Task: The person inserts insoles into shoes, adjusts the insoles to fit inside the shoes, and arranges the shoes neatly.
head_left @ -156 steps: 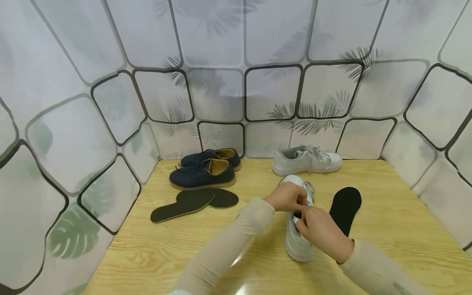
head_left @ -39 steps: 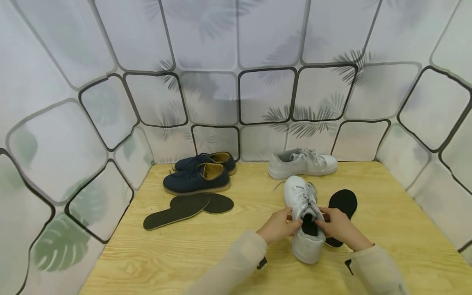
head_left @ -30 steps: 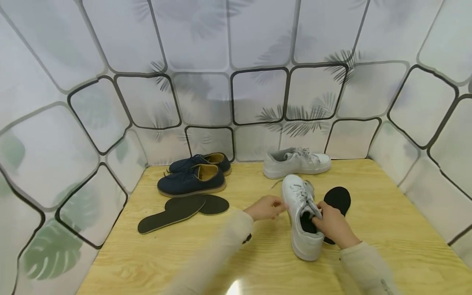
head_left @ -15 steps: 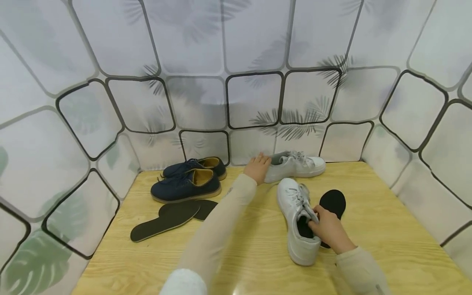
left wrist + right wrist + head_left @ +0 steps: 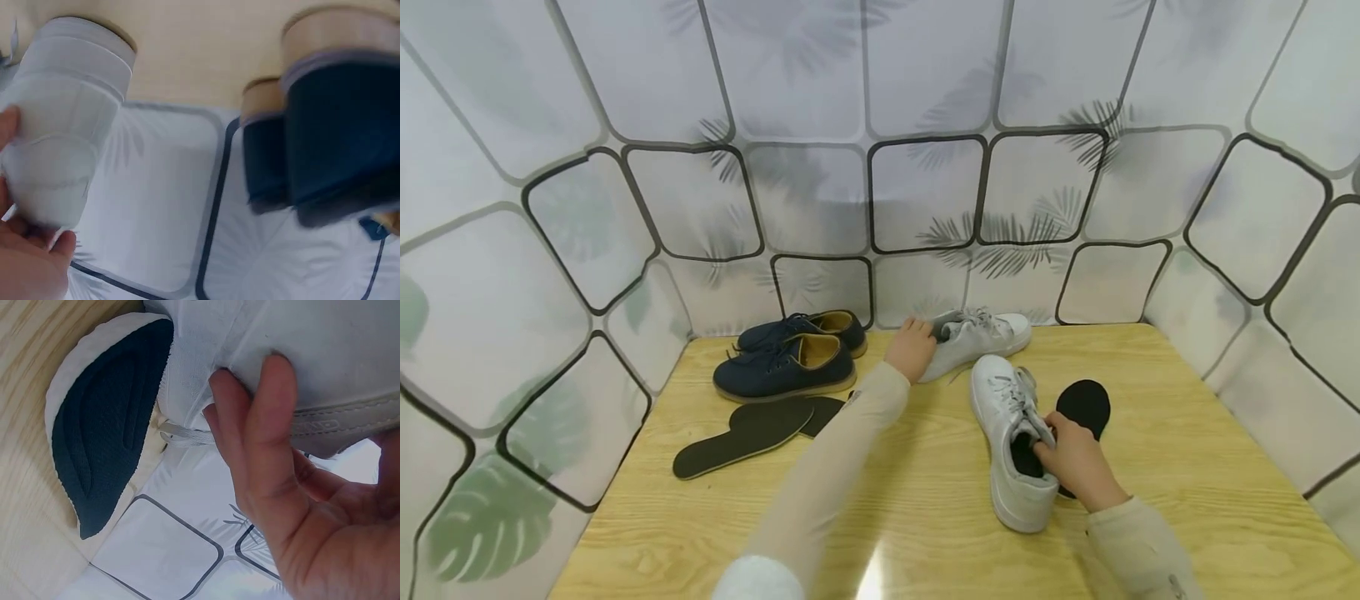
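Observation:
In the head view, my left hand holds the heel of the far white sneaker, which stands at a slant near the back wall. The left wrist view shows fingers and thumb around that sneaker's heel. My right hand pinches the side collar of the near white sneaker, its thumb at the opening. Dark lining or an insole shows inside that shoe. From the right wrist, the fingers lie along the sneaker's side. Beside it on the table lies a black insole, partly hidden by my right hand.
Two navy lace-up shoes stand at the back left. In front of them lie overlapping dark insoles, partly covered by my left sleeve. A patterned cloth wall encloses the wooden table at the back and sides.
My left hand has left the near sneaker, reached to the far one and taken its heel. That sneaker has shifted left and turned at a slant. My right hand keeps its hold.

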`<state>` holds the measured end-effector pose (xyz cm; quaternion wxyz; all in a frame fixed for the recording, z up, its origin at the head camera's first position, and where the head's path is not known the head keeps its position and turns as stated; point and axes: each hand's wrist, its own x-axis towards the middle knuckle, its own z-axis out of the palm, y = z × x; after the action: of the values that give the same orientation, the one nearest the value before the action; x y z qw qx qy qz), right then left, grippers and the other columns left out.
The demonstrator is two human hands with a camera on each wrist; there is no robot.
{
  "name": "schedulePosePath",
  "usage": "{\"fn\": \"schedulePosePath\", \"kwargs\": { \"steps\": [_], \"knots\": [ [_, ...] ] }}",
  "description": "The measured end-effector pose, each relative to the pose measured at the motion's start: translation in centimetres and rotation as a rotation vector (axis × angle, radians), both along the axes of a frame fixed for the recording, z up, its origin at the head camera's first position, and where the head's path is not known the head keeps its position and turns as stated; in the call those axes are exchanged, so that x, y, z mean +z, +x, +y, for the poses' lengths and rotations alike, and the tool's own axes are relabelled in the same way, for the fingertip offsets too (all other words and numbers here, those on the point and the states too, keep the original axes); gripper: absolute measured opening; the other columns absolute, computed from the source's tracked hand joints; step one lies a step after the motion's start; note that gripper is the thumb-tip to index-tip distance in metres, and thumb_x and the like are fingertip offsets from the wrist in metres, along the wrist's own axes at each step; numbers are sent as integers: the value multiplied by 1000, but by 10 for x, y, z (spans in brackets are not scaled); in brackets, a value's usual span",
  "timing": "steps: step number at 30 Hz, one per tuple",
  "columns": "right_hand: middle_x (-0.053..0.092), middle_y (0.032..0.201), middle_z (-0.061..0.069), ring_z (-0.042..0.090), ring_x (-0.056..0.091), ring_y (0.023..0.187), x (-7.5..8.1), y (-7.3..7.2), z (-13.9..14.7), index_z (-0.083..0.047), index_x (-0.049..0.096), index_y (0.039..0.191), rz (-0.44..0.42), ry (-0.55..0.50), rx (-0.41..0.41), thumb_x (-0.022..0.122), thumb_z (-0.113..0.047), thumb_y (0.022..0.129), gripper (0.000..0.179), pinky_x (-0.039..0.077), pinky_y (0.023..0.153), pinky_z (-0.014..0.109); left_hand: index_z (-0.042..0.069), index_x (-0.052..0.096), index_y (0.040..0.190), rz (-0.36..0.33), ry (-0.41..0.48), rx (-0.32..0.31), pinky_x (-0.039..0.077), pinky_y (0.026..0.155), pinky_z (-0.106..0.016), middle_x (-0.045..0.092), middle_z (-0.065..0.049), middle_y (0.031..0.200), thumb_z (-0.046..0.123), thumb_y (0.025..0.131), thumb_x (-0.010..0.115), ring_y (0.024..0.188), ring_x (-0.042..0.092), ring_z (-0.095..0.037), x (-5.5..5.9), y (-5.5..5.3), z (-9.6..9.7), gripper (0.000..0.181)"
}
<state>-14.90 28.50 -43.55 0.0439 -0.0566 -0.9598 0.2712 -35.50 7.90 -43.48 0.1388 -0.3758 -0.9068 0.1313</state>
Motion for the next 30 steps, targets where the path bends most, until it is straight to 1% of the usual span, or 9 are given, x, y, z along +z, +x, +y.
{"fn": "schedulePosePath", "kwargs": {
  "steps": [4, 7, 9, 11, 14, 16, 19, 25, 30],
  "knots": [
    [61, 79, 13, 26, 57, 66, 1, 0, 0, 10, 58, 103, -4, -4, -6, 64, -6, 80, 28, 48, 59, 42, 17, 72, 104, -8, 14, -12, 39, 98, -31, 62, 2, 105, 43, 89, 65, 104, 56, -16, -9, 9, -12, 31],
    [61, 78, 12, 25, 56, 65, 2, 1, -1, 10, 58, 102, -6, -4, -10, 64, -6, 81, 28, 47, 58, 41, 17, 73, 99, 12, 24, -7, 42, 91, -30, 65, 3, 98, 45, 90, 64, 95, 60, -15, -12, 21, -15, 31],
    [61, 78, 12, 25, 56, 65, 2, 1, -1, 10, 57, 102, -5, -5, -7, 64, -6, 81, 27, 47, 58, 41, 17, 74, 92, 50, 31, 1, 43, 88, -30, 66, 3, 92, 41, 91, 62, 89, 62, -15, -14, 31, -14, 27],
    [60, 77, 12, 25, 56, 64, 3, 1, -1, 10, 57, 102, -5, -8, -3, 64, -6, 81, 27, 47, 58, 41, 17, 74, 83, 92, 31, 14, 44, 87, -30, 67, 2, 85, 33, 93, 60, 82, 63, -15, -15, 43, -12, 23],
    [59, 76, 11, 24, 55, 64, 4, 2, -2, 10, 57, 101, -4, -10, -2, 64, -6, 81, 26, 46, 57, 40, 19, 71, 72, 158, 26, 40, 43, 78, -30, 65, 3, 73, 23, 91, 59, 70, 60, -12, -17, 63, -8, 23],
    [59, 75, 10, 24, 55, 64, 4, 2, -1, 9, 57, 100, -4, -9, -3, 64, -6, 81, 25, 46, 57, 40, 20, 70, 70, 192, 27, 63, 41, 73, -30, 63, 4, 68, 22, 89, 61, 66, 57, -11, -16, 76, -5, 21],
    [59, 75, 11, 24, 55, 63, 4, 2, -1, 10, 57, 101, -3, -5, -3, 64, -5, 81, 26, 46, 57, 40, 22, 70, 69, 207, 32, 103, 38, 68, -31, 62, 6, 65, 25, 85, 65, 62, 54, -9, -15, 95, 0, 16],
    [58, 73, 9, 21, 53, 60, 4, 0, -2, 10, 58, 101, 0, -12, 14, 63, -5, 81, 25, 44, 54, 36, 23, 69, 71, 254, 25, 181, 39, 67, -29, 58, 6, 63, 25, 87, 64, 60, 51, -7, -18, 123, 6, 17],
    [58, 73, 9, 22, 53, 61, 5, -1, -3, 11, 58, 102, -9, -11, 5, 63, -5, 81, 27, 44, 54, 37, 23, 67, 68, 246, 5, 205, 38, 65, -28, 54, 6, 61, 31, 85, 66, 59, 48, -7, -18, 146, 9, 19]
  ]
}}
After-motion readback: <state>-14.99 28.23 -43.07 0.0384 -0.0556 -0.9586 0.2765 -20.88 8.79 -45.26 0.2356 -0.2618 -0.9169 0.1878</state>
